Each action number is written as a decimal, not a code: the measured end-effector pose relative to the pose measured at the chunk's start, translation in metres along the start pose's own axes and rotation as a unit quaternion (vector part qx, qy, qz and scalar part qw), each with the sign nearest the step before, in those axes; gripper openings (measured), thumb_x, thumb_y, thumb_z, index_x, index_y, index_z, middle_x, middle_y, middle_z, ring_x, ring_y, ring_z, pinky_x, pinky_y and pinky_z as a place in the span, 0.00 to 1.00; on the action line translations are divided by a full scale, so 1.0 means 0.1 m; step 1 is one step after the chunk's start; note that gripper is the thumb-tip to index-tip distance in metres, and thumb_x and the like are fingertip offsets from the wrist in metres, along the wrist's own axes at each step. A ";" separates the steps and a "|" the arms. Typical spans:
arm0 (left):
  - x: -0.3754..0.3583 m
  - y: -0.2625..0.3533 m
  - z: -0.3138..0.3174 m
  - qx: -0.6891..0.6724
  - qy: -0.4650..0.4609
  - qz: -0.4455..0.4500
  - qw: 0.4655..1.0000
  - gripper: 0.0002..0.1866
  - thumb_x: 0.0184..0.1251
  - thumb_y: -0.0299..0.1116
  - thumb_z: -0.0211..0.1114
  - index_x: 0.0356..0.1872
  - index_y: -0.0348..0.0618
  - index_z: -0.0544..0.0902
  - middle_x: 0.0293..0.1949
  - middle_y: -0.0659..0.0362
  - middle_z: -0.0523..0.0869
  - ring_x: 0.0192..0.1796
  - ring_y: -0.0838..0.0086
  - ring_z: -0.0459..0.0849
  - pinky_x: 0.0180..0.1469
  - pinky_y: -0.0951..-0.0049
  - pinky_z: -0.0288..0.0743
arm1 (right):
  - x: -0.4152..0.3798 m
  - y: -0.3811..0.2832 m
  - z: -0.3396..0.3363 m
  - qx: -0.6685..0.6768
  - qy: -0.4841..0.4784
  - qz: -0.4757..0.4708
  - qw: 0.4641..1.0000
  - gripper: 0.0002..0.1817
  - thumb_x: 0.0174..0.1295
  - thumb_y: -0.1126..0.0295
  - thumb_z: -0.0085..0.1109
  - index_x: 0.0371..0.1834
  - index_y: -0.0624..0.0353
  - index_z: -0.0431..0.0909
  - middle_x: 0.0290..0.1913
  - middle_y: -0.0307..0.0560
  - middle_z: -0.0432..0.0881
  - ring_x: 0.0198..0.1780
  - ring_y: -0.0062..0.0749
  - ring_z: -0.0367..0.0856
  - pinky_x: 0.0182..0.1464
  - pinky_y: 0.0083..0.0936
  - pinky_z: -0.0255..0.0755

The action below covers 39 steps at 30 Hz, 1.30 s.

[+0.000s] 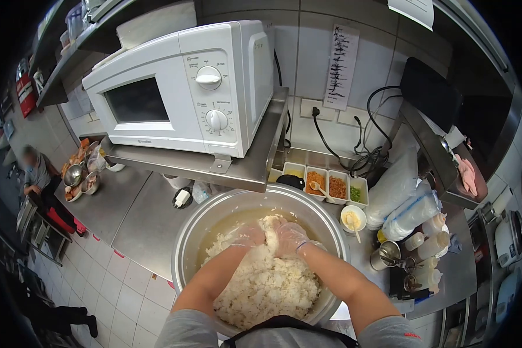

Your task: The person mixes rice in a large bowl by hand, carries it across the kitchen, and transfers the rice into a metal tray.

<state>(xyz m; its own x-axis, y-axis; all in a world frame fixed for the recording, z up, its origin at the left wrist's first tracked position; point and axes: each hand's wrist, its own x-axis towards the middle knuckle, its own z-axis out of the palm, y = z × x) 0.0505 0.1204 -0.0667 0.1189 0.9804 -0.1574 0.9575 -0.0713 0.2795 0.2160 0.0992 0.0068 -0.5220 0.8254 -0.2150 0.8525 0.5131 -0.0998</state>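
Observation:
A wide metal bowl (181, 249) stands in front of me, with a large mound of cooked white rice (267, 290) on its near side. Cloudy liquid shows along the bowl's far inner side. My left hand (248, 233), in a clear plastic glove, is curled into the rice near the far side. Beside it my right hand (290, 236), gloved the same way, closes on rice from the other side. A clump of rice sits between the two hands. Some of the fingertips are hidden by rice and glove.
A white microwave (156, 98) sits on a metal shelf (261, 171) overhanging the bowl's far left. Behind the bowl are trays of chopped toppings (337, 187) and a small white bowl (354, 218). Squeeze bottles (432, 246) stand right. A person (37, 174) is at far left.

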 end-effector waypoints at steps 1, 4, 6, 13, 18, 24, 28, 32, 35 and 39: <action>-0.05 -0.01 0.02 -0.042 0.004 -0.051 0.998 0.25 0.57 0.43 0.57 0.48 0.30 0.77 0.42 0.39 0.82 0.45 0.49 0.82 0.48 0.54 0.76 | 0.02 -0.01 -0.02 0.003 -0.023 0.000 1.000 0.48 0.38 0.53 0.70 0.62 0.66 0.60 0.57 0.60 0.70 0.55 0.47 0.74 0.55 0.34 0.72; -0.37 0.06 -0.17 -0.014 -0.081 0.006 0.997 0.31 0.61 0.43 0.55 0.57 0.26 0.64 0.43 0.35 0.81 0.47 0.47 0.81 0.50 0.53 0.74 | 0.06 -0.03 0.07 0.021 -0.003 0.020 1.000 0.43 0.41 0.53 0.67 0.60 0.65 0.64 0.55 0.58 0.73 0.53 0.47 0.76 0.53 0.34 0.72; -0.04 -0.27 0.47 -0.043 -0.155 -0.047 0.986 0.32 0.61 0.43 0.54 0.58 0.27 0.60 0.43 0.36 0.81 0.47 0.46 0.81 0.51 0.53 0.72 | 0.10 0.01 0.09 0.034 0.031 0.017 0.999 0.39 0.42 0.52 0.66 0.57 0.64 0.68 0.51 0.57 0.76 0.51 0.46 0.77 0.51 0.34 0.73; -0.57 -0.19 0.19 -0.202 -0.067 0.096 0.972 0.39 0.57 0.41 0.60 0.63 0.28 0.52 0.53 0.36 0.74 0.56 0.49 0.75 0.54 0.56 0.68 | 0.32 0.26 0.06 0.188 -0.031 0.056 0.980 0.27 0.42 0.51 0.64 0.33 0.68 0.82 0.33 0.60 0.83 0.39 0.48 0.81 0.45 0.36 0.74; -0.64 -0.04 -0.11 -0.272 -0.085 0.030 0.958 0.65 0.41 0.59 0.71 0.69 0.30 0.39 0.64 0.35 0.61 0.67 0.51 0.63 0.67 0.60 0.57 | 0.26 0.13 0.24 0.389 0.014 0.155 0.908 0.25 0.41 0.52 0.64 0.28 0.68 0.82 0.30 0.58 0.83 0.34 0.41 0.81 0.40 0.34 0.73; -0.84 0.13 -0.26 -0.325 -0.013 0.061 0.944 0.71 0.36 0.63 0.74 0.70 0.31 0.37 0.68 0.38 0.56 0.72 0.52 0.54 0.72 0.65 0.49 | 0.47 0.13 0.59 0.550 0.034 0.112 0.827 0.22 0.49 0.54 0.62 0.35 0.65 0.82 0.33 0.50 0.83 0.34 0.32 0.79 0.36 0.31 0.71; -0.84 0.17 -0.33 -0.370 -0.001 0.065 0.927 0.66 0.38 0.58 0.76 0.70 0.32 0.44 0.68 0.40 0.58 0.71 0.55 0.56 0.71 0.64 0.52 | 0.39 0.04 0.56 0.735 0.031 0.120 0.666 0.20 0.56 0.56 0.60 0.43 0.62 0.79 0.36 0.47 0.82 0.35 0.30 0.80 0.34 0.29 0.74; -0.83 0.17 -0.43 -0.399 0.010 0.058 0.915 0.55 0.43 0.54 0.76 0.69 0.36 0.55 0.65 0.43 0.65 0.68 0.58 0.63 0.68 0.65 0.58 | 0.24 -0.13 0.36 0.830 -0.045 0.176 0.527 0.22 0.60 0.53 0.54 0.49 0.57 0.75 0.43 0.51 0.80 0.40 0.36 0.81 0.36 0.36 0.77; -0.79 0.14 -0.42 -0.436 0.045 0.059 0.897 0.44 0.50 0.49 0.73 0.65 0.37 0.64 0.59 0.46 0.73 0.63 0.63 0.69 0.64 0.67 0.64 | 0.23 -0.18 0.40 0.818 -0.046 0.198 0.537 0.25 0.61 0.48 0.50 0.54 0.55 0.72 0.48 0.53 0.78 0.44 0.40 0.80 0.39 0.42 0.77; -0.74 0.10 -0.33 -0.490 0.078 0.048 0.867 0.30 0.57 0.42 0.70 0.58 0.37 0.73 0.49 0.51 0.81 0.54 0.71 0.75 0.57 0.70 0.69 | 0.11 -0.32 0.22 0.788 -0.086 0.228 0.565 0.29 0.60 0.45 0.48 0.57 0.55 0.68 0.50 0.53 0.77 0.48 0.42 0.77 0.45 0.49 0.72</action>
<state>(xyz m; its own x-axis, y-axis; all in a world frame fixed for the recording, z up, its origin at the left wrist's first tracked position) 0.0420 0.0530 -0.0210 0.0756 0.9969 0.0194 0.2534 -0.0381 0.9666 0.1836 0.0870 -0.0137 -0.3421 0.6830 -0.6454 -0.0662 -0.7026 -0.7085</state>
